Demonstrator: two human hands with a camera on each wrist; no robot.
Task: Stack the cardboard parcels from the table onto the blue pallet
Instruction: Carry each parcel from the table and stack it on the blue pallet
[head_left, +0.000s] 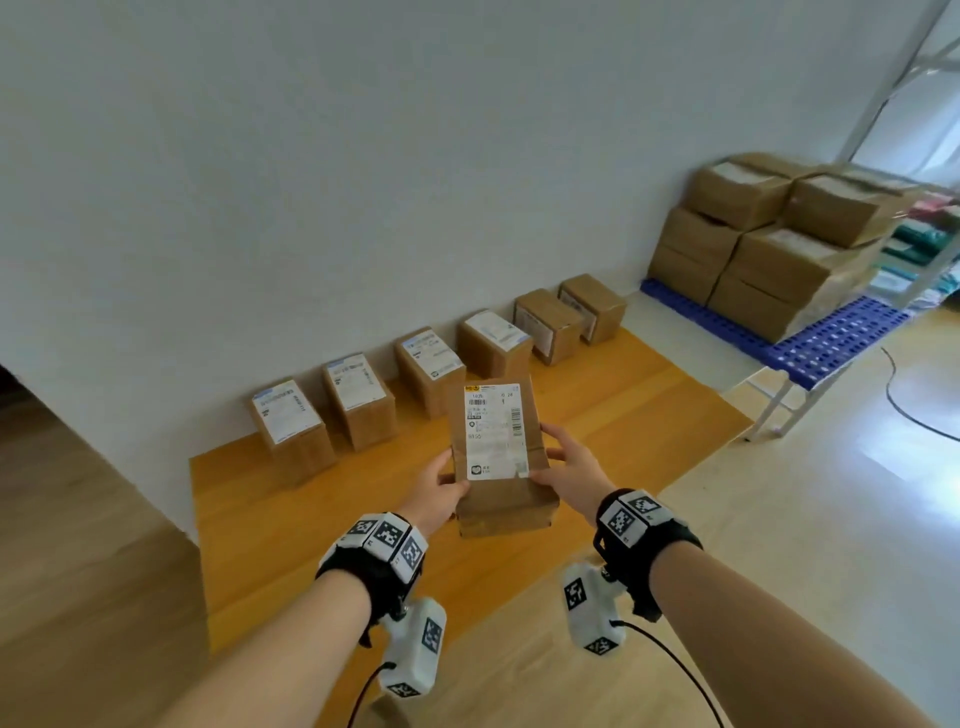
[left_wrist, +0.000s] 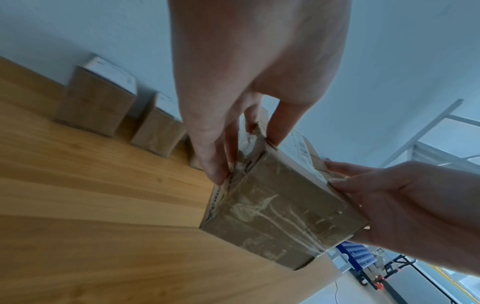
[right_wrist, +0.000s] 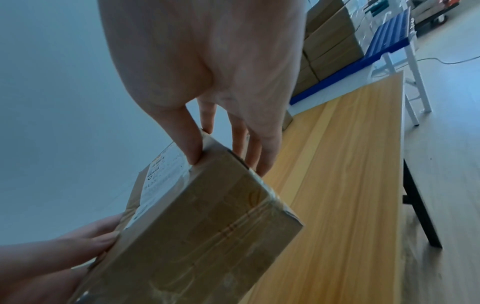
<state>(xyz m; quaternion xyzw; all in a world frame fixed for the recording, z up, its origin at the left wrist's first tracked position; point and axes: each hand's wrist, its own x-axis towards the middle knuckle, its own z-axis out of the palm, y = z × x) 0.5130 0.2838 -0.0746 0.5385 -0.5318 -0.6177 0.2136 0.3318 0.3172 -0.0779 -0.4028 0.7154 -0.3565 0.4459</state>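
Observation:
I hold a small cardboard parcel with a white shipping label above the wooden table. My left hand grips its left side, thumb on top. My right hand grips its right side the same way. The left wrist view shows the taped end of the parcel with my left fingers along its edge. In the right wrist view the parcel sits under my right fingers. Several more labelled parcels stand in a row along the wall. The blue pallet at the right carries stacked cartons.
A white metal shelf frame rises behind the pallet, which rests on white legs. A dark cable lies on the pale floor at the right. The table's right edge borders open floor.

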